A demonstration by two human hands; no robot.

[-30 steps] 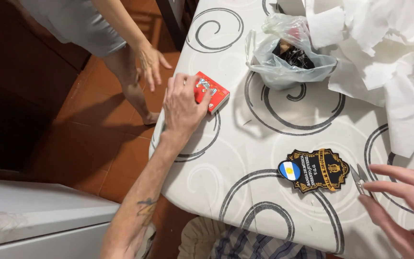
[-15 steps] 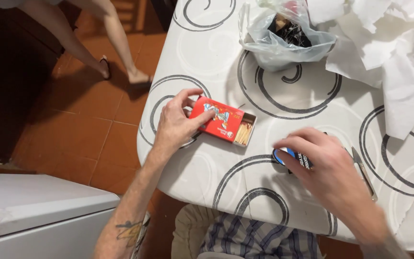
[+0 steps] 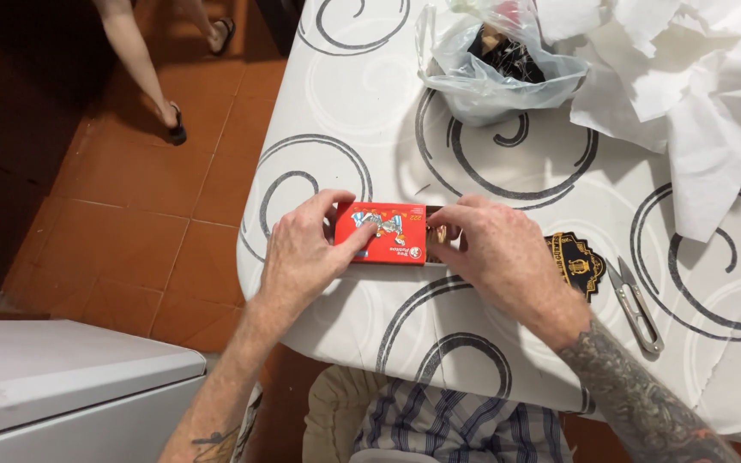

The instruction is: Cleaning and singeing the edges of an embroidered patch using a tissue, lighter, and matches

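Note:
A red matchbox [image 3: 383,233] lies on the white tablecloth with grey swirls [image 3: 508,171], its drawer slid partly out on the right. My left hand [image 3: 306,253] grips the box's left end, thumb on its top face. My right hand [image 3: 490,249] has its fingers at the open drawer end, covering it. Just right of that hand lies a black and gold embroidered patch [image 3: 576,264], partly hidden by the hand. A small pair of metal thread snips [image 3: 636,304] rests beside the patch.
A clear plastic bag [image 3: 495,64] with dark items sits at the back. Crumpled white paper [image 3: 696,77] covers the back right. Another person's legs [image 3: 143,73] stand on the orange tile floor at the left. A white appliece top [image 3: 53,377] is at lower left.
My right hand left the patch and came to the matchbox's drawer end. The matchbox now lies straight and closer to the table's front edge. The other person stepped further away.

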